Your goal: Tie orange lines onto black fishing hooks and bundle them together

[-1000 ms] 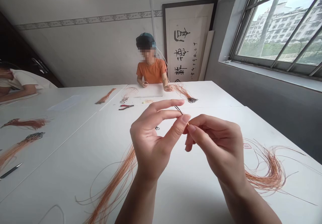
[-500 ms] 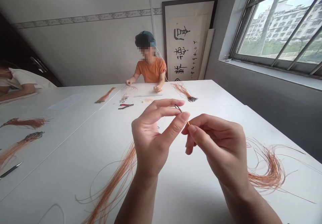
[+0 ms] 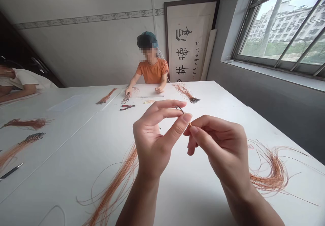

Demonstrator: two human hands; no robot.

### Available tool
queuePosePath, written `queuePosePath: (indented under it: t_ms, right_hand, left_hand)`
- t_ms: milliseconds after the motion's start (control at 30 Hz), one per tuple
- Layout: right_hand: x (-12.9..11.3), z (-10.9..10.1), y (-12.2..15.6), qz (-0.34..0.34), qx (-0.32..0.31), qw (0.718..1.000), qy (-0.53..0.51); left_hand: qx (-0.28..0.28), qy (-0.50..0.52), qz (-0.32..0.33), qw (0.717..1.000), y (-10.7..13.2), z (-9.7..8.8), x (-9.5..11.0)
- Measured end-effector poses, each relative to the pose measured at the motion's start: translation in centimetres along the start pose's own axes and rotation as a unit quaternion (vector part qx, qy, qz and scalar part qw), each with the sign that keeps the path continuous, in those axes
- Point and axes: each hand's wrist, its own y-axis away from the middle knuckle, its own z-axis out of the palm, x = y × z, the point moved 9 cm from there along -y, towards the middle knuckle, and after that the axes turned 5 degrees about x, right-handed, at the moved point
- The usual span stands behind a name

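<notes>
My left hand (image 3: 156, 136) and my right hand (image 3: 218, 144) meet above the white table (image 3: 76, 158). Thumb and fingertips of both hands pinch a thin wire (image 3: 180, 110), dark at its upper end and orange where it enters my right fingers. A bundle of long orange wires (image 3: 114, 185) lies on the table under my left forearm. Another curled bundle of orange wires (image 3: 271, 172) lies to the right of my right wrist.
A person in an orange shirt (image 3: 151, 71) sits at the far side, hands on the table. Red-handled pliers (image 3: 127, 107) and more wire bundles (image 3: 186, 93) lie there. Wire bundles (image 3: 25, 123) and a dark tool (image 3: 11, 172) sit left, near another person's arm (image 3: 17, 92).
My hands have barely moved on the wire. The person in the orange shirt has spread their hands apart on the far table.
</notes>
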Motion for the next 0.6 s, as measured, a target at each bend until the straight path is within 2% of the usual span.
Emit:
queuePosePath:
  t_ms: [333,600]
  right_hand:
    - [0.2,0.0,0.0,0.006,0.002,1.000,-0.006]
    - [-0.1,0.3,-0.3,0.001,-0.014,1.000,0.000]
  left_hand:
    - [0.004,-0.015,0.011,1.000,0.0,-0.2,0.2]
    - [-0.024,0.014,-0.040,0.999,-0.2,-0.2,-1.2]
